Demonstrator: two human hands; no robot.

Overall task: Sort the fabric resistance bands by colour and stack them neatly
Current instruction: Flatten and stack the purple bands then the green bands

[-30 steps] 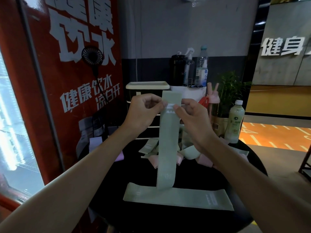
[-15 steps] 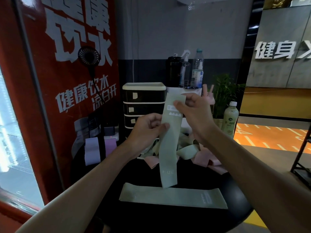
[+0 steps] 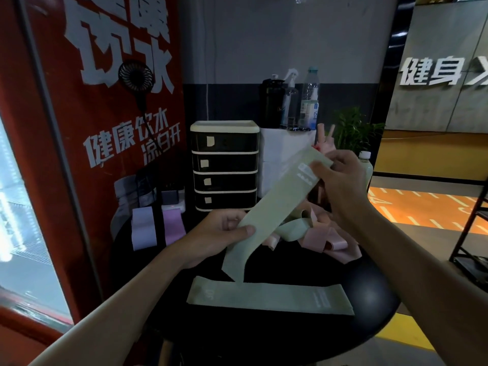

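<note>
Holding one green band (image 3: 277,207) above the table (image 3: 369,289); left hand (image 3: 219,233) pinches low; right hand (image 3: 340,186) pinches top.
Looks done: flat green band (image 3: 269,297), two purple bands (image 3: 173,225); to do: tangled pink-green pile (image 3: 317,239).

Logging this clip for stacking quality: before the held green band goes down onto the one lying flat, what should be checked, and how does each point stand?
1. Both hands on it: left hand and right hand grip the held green band: ok.
2. Colour matches the flat green band: ok.
3. Held band lined up with the flat one: not ok, it slants across it.
4. Held band free of twist: cannot tell.
5. Mixed pile lies apart from the flat band: ok.
</note>
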